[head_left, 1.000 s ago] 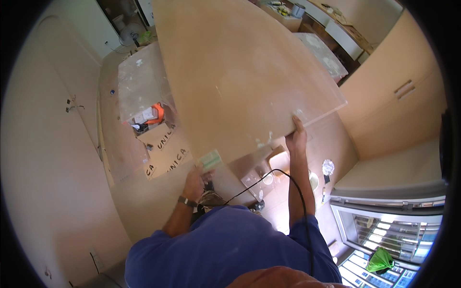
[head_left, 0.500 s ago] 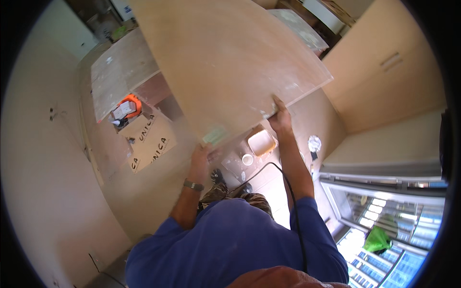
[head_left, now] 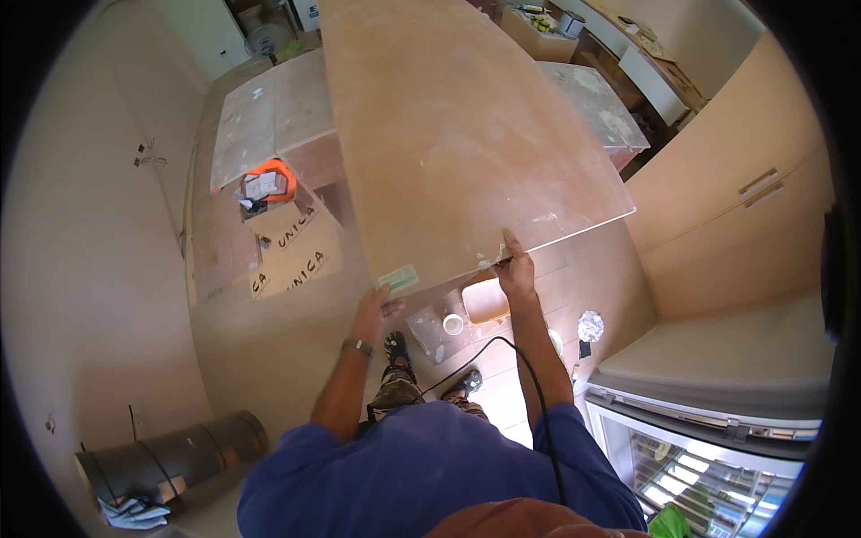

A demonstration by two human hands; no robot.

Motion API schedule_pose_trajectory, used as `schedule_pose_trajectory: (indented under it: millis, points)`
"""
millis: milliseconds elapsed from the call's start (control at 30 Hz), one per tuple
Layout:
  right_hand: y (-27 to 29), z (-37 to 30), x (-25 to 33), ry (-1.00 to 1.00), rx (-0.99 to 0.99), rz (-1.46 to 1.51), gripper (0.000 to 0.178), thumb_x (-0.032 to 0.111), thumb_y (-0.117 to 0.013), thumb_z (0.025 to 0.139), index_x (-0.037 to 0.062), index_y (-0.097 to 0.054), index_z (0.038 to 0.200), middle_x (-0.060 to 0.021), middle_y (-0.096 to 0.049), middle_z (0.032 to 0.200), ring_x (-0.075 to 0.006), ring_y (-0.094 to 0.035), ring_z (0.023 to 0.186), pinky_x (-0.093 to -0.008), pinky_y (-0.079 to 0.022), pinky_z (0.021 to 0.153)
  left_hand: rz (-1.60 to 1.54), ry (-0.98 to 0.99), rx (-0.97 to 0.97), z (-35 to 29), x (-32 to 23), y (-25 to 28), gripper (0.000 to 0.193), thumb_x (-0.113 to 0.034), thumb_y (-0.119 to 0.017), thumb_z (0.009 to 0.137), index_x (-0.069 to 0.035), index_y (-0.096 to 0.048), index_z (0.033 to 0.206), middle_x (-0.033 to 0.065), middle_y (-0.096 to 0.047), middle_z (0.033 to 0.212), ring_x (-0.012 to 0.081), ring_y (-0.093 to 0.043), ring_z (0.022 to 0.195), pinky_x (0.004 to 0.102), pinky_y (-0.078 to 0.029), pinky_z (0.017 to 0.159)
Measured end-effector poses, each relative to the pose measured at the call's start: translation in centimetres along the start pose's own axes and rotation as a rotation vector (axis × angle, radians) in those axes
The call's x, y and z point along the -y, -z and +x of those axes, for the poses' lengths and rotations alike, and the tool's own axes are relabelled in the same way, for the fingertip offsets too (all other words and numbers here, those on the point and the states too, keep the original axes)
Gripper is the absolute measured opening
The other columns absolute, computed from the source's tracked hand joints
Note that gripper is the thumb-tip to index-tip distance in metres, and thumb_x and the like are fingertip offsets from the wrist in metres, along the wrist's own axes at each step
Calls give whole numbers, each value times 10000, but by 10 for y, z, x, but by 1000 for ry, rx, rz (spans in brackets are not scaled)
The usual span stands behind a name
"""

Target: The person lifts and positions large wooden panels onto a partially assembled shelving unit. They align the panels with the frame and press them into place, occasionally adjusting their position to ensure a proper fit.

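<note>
A large tan board (head_left: 457,143) with dusty white smears stretches away from me across the upper middle of the view. Near its left corner, by a pale green label (head_left: 399,278), my left hand (head_left: 378,308) grips the edge, thumb on top and fingers underneath. Further right on the same near edge, my right hand (head_left: 517,269) holds the board with its thumb above and the other fingers mostly hidden below. White patches mark the surface beside that thumb. Below the edge stand a whitish rectangular tub (head_left: 485,301) and a small white cup (head_left: 453,324).
Left of the board lie flattened cardboard (head_left: 300,247) and an orange-rimmed container (head_left: 285,184) with small boxes. A dark roll (head_left: 179,455) rests by the left wall. Cabinet doors (head_left: 731,170) stand at right. A black cable (head_left: 529,372) hangs in front of me.
Both hands still hold the board. The view has shifted, and the board's near edge and my hands appear lower in the picture. The dark roll at lower left now shows.
</note>
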State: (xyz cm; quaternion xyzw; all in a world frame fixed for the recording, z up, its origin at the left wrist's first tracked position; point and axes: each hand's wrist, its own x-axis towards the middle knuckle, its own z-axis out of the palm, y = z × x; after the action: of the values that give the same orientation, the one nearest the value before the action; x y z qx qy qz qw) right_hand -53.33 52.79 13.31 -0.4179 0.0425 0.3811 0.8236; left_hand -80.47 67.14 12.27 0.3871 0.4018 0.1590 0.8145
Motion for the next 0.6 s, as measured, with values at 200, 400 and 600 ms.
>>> schedule_pose_trajectory:
  millis: [200,400,600]
  points:
    - [20,15,0,-14,14,76,384,250,-553,875,38,-518,1194,-88,-575,1100,-234,-562,974,-396,-487,791,7,5,15,14,15,0,306,-335,-503,894,-71,-514,1048,99,-633,903,169,-616,766,303,-489,714]
    - [11,-1,2,3,-3,-7,398,261,-536,883,35,-499,1209,-89,-565,1119,-238,-555,1009,-400,-475,840,-88,97,88,21,26,8,342,-351,-482,905,-61,-509,1082,111,-623,968,204,-611,863,327,-470,787]
    - [7,-2,5,24,26,-37,404,269,-499,898,52,-474,1237,-79,-554,1152,-223,-548,1033,-372,-475,847,-184,192,158,27,28,9,372,-382,-503,899,-77,-505,1113,110,-607,1004,212,-589,933,335,-469,794]
